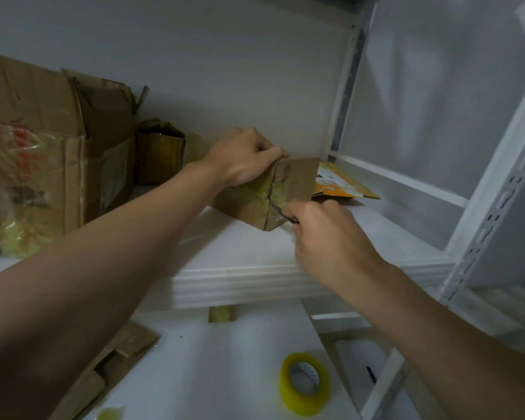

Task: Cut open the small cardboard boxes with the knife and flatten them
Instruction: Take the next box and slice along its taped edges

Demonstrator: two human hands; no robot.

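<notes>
A small brown cardboard box [297,180] with yellowish tape on its seam lies tilted on the white shelf [243,247]. My left hand [243,159] grips its top left corner, fingers curled over the edge. My right hand [325,231] holds a thin dark knife [278,212], and the blade tip sits in the taped seam on the box's front face. The seam looks split along part of its length. Another small taped box [159,153] stands further back on the left.
A large open cardboard box [52,165] with plastic wrap fills the shelf's left side. Flattened orange-and-white cardboard [343,184] lies behind the small box. On the lower surface are a yellow tape roll [303,383] and flat cardboard pieces [115,356]. White rack uprights [479,225] stand at right.
</notes>
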